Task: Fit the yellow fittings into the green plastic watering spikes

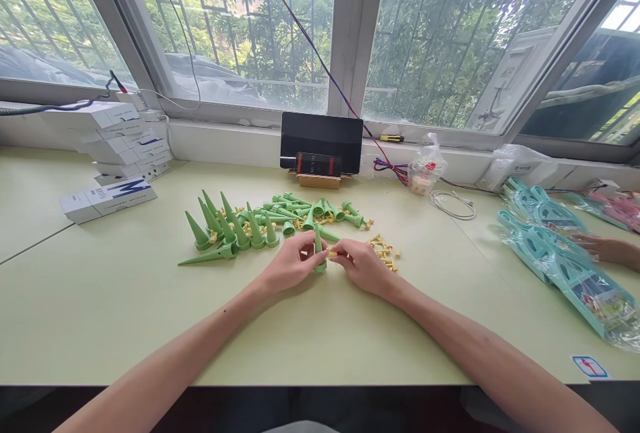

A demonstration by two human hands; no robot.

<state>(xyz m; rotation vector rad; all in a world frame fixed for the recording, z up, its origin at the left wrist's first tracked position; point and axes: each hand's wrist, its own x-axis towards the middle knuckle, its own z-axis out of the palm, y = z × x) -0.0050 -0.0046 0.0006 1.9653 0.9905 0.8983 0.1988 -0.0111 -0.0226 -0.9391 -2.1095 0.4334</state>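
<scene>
My left hand (291, 264) is closed around a green plastic watering spike (319, 244), held upright just above the table with its tip up. Between the fingertips of my right hand (364, 265) is a small yellow plastic peg (331, 254), which meets the spike's side low down; whether it sits in a hole I cannot tell. Left of my hands several green spikes (241, 236) stand upright with yellow pegs on them. Behind lie several loose green spikes (290, 208). A pile of yellow pegs (383, 251) lies beyond my right hand.
A black tablet (320, 133) with a phone (319, 164) before it leans at the windowsill. White boxes (125, 140) are stacked at the left. On the right are bagged turquoise plastic items (565, 260), a co-worker's hand (607, 248), a coiled cable (453, 205) and a plastic bag (425, 170).
</scene>
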